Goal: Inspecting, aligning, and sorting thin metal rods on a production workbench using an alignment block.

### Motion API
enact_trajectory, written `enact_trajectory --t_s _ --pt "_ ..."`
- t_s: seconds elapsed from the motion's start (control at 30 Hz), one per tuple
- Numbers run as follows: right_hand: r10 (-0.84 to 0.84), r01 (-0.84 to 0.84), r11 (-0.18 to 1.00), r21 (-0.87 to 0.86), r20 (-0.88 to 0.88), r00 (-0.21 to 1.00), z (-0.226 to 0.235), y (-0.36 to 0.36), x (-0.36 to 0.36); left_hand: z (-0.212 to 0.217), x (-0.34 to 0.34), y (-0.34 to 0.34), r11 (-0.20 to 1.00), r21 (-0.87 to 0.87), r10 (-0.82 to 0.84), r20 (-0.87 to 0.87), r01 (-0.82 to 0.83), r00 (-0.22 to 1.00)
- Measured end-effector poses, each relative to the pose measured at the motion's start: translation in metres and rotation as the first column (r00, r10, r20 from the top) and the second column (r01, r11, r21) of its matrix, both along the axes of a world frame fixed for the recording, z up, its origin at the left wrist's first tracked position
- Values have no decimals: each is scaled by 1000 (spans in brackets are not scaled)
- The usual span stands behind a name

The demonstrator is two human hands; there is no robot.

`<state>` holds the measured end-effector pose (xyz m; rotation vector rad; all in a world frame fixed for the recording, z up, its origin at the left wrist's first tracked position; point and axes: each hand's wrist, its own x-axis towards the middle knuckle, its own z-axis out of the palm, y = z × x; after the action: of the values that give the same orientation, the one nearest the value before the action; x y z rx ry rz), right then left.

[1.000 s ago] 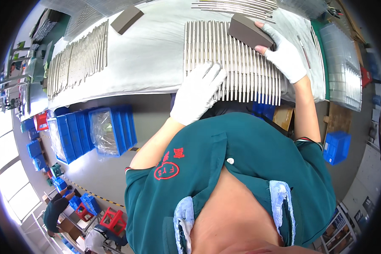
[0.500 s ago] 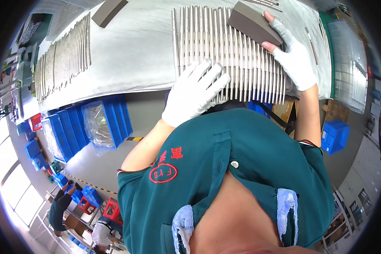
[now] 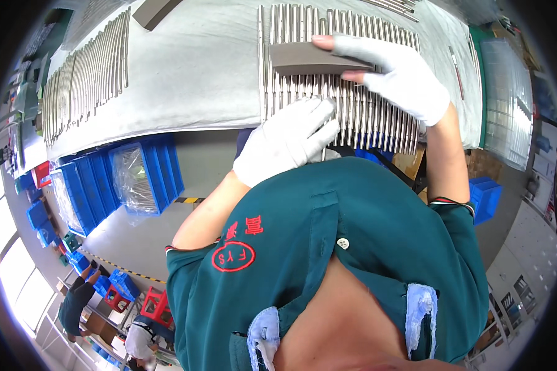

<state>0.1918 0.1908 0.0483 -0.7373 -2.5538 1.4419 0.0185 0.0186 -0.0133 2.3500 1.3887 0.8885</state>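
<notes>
Slim metal rods (image 3: 377, 120) lie side by side in a dense row on the white-covered table, their near ends at the table's front edge. My right hand (image 3: 408, 77), in a white glove with bare thumb and fingertip, grips a dark grey rectangular block (image 3: 306, 60). That block lies crosswise on the rods. Toward the row's left near end, my white-gloved left hand (image 3: 289, 137) rests with its fingers stretched over the rods. What lies beneath its palm is hidden. One rod (image 3: 261, 62) lies slightly apart at the row's left side.
Another row of rods (image 3: 90, 77) spreads over the table's left part, near a second grey block (image 3: 156, 12). Blue crates (image 3: 93, 191) with plastic-wrapped contents stand below the front edge. A thin pen-like tool (image 3: 456, 73) lies at right. Two people are in the background.
My right hand has swept the grey block leftward and nearer across the rods, turning it more sideways. My left hand stays at nearly the same place on the near ends.
</notes>
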Motion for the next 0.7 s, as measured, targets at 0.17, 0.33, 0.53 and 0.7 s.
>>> enact_trajectory --t_s 0.17,0.33,0.53,0.7 --pt "-125 127 990 -64 29 992 12 12 40 5 3 6 998 65 15 17 -16 1000" --pt "-60 59 998 -12 -91 994 -2 -2 12 -4 0 2 999 54 -4 -25 5 1000" --pt "-187 191 973 -129 43 982 4 7 40 3 5 6 999 35 -28 43 27 999" --pt "-131 114 983 -145 -113 985 -7 0 26 -7 4 4 998 64 -23 55 19 998"
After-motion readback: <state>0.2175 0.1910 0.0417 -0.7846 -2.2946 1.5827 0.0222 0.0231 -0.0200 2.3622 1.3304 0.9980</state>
